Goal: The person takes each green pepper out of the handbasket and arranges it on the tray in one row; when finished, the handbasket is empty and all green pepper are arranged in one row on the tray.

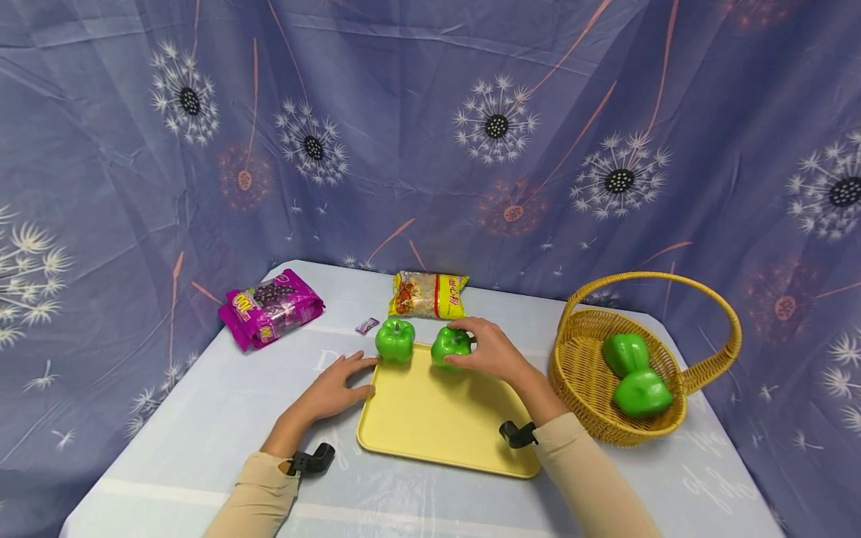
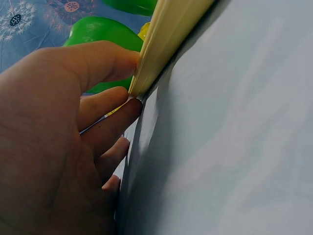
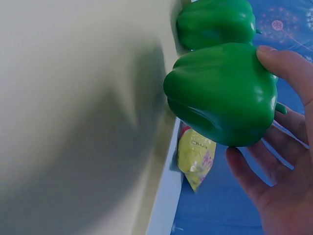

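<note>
My right hand (image 1: 494,351) grips a green bell pepper (image 1: 449,347) over the back part of the yellow tray (image 1: 437,426); in the right wrist view this pepper (image 3: 225,93) sits between thumb and fingers. A second bell pepper (image 1: 395,340) stands upright at the tray's back left corner. Beside that corner, my left hand (image 1: 339,385) reaches to the tray's left edge with its fingers loosely extended. The left wrist view has the thumb touching the tray rim (image 2: 164,44) and fingertips close to the table.
On the right stands a wicker basket (image 1: 572,388) with a tall handle, holding two green peppers (image 1: 635,381). Behind the tray lies a yellow food packet (image 1: 427,294). A purple snack bag (image 1: 272,308) and a small purple wrapped candy (image 1: 367,326) lie at the left back.
</note>
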Motion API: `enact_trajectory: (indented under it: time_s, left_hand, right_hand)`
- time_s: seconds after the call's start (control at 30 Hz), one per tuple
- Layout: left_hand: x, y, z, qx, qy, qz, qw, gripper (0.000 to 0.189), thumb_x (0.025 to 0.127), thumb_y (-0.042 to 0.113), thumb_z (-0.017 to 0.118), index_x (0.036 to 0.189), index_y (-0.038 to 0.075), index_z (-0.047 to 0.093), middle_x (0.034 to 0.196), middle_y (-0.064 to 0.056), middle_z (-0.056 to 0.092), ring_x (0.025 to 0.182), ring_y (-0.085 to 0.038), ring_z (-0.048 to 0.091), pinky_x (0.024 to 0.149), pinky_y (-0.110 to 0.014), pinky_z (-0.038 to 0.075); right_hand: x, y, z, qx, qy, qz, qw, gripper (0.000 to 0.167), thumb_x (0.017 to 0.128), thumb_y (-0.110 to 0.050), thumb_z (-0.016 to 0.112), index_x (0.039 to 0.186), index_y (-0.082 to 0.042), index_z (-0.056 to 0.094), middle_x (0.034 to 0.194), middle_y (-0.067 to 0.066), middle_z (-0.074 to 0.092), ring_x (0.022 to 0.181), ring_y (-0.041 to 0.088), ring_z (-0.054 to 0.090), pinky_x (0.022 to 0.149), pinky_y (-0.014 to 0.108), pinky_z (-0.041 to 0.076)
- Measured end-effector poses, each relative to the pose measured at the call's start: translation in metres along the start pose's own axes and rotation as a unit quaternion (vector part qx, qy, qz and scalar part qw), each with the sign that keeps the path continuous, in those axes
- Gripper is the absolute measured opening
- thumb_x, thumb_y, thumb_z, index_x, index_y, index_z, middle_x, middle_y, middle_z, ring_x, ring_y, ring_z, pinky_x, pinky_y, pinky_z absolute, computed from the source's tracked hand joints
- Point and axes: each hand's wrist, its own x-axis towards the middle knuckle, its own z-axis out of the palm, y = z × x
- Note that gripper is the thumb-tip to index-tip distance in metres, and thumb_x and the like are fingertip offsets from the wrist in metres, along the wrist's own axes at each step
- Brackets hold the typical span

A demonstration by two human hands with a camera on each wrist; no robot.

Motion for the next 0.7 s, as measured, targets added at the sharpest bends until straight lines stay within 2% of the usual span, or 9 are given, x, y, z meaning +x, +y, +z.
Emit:
enact_trajectory:
  time_s: [0.2, 0.3, 0.5, 0.7]
  left_hand:
    - [0.0, -0.001, 0.0, 0.0, -0.001, 0.008, 1.0, 0.054, 0.089, 0.032, 0.066, 0.139, 0.016, 0.053, 0.149, -0.022, 0.034, 0.137, -0.051, 0.019, 0.108, -0.065, 0.017]
    - [0.0, -0.002, 0.0, -0.001, -0.001, 0.008, 1.0, 0.054, 0.089, 0.032, 0.066, 0.139, 0.016, 0.053, 0.149, -0.022, 0.034, 0.137, -0.05, 0.019, 0.108, -0.064, 0.017]
    - [0.001, -0.005, 0.002, 0.002, 0.003, 0.01, 0.9999, 0.055, 0.089, 0.033, 0.066, 0.139, 0.018, 0.053, 0.149, -0.022, 0.034, 0.137, -0.051, 0.019, 0.108, -0.064, 0.017]
    - [0.002, -0.007, 0.002, 0.009, 0.008, 0.026, 0.9996, 0.055, 0.088, 0.032, 0.066, 0.14, 0.017, 0.053, 0.148, -0.022, 0.035, 0.138, -0.047, 0.021, 0.111, -0.059, 0.015]
  right_hand:
    - [0.003, -0.004, 0.006, -0.013, -0.002, -0.01, 0.9999, 0.064, 0.074, -0.043, 0.081, 0.128, -0.014, 0.062, 0.129, 0.003, 0.057, 0.11, 0.02, 0.054, 0.082, 0.036, 0.052]
    - [0.007, -0.006, 0.009, -0.017, -0.006, -0.016, 0.9997, 0.063, 0.075, -0.042, 0.081, 0.129, -0.015, 0.062, 0.13, 0.003, 0.057, 0.116, 0.022, 0.052, 0.087, 0.037, 0.05]
    - [0.016, -0.01, 0.014, -0.017, -0.029, -0.014, 0.9993, 0.062, 0.078, -0.039, 0.079, 0.132, -0.018, 0.059, 0.133, 0.002, 0.055, 0.124, 0.023, 0.047, 0.099, 0.043, 0.043]
    - [0.02, -0.014, 0.016, -0.021, -0.044, 0.002, 0.9988, 0.062, 0.08, -0.041, 0.076, 0.135, -0.02, 0.057, 0.137, 0.004, 0.051, 0.129, 0.026, 0.042, 0.101, 0.048, 0.04]
